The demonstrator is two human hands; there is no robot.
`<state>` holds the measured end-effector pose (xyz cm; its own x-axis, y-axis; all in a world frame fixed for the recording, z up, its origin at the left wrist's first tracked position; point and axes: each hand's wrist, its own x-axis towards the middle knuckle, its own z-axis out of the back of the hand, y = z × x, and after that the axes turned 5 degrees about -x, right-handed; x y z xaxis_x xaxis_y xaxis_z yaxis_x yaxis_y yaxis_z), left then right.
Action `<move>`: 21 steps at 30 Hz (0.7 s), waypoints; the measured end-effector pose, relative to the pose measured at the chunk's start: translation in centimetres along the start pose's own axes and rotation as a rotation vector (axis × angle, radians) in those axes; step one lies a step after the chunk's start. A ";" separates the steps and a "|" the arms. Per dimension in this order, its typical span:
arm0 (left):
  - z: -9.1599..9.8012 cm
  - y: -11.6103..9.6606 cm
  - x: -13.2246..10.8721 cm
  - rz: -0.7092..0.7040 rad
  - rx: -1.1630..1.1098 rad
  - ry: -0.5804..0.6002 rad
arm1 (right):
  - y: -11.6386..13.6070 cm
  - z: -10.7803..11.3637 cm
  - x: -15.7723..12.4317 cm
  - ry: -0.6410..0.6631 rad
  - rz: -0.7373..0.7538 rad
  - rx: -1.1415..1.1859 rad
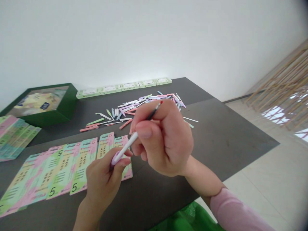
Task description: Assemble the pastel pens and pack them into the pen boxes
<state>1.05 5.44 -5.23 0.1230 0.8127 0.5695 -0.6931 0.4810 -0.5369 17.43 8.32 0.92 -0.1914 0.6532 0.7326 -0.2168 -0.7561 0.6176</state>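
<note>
While the left hand (104,176) pinches a purple barrel (113,161) and the right hand (165,141) a white rod (128,145), they partly hide cards (83,165) and pens (128,104).

Can pass over the dark table (231,138) to the right of the right hand (166,138). Leftward, meets booklets (83,162) beside the left hand (103,179) and, farther back, the green box (64,110); straight ahead, meets scattered pens (125,124), flat boxes (130,86), then the wall (144,38).

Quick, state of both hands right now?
Left hand: closed, holding a lilac pen part.
Right hand: closed, thumb and finger pinching a slim white pen part with a red tip.
</note>
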 end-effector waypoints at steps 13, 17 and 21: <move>0.1 -0.2 -0.1 -0.008 -0.005 -0.011 | -0.8 -0.4 -0.3 0.057 -0.059 -0.089; 0.2 -0.2 0.0 -0.021 -0.026 -0.021 | -0.9 -0.8 -0.3 0.176 0.012 -0.126; 0.1 -0.2 -0.2 0.181 -0.357 0.061 | -1.0 -1.0 0.0 0.258 0.051 -0.112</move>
<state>1.08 5.17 -5.11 0.0708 0.9078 0.4134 -0.4185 0.4033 -0.8138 16.72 9.13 0.04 -0.4390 0.6144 0.6556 -0.3028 -0.7882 0.5358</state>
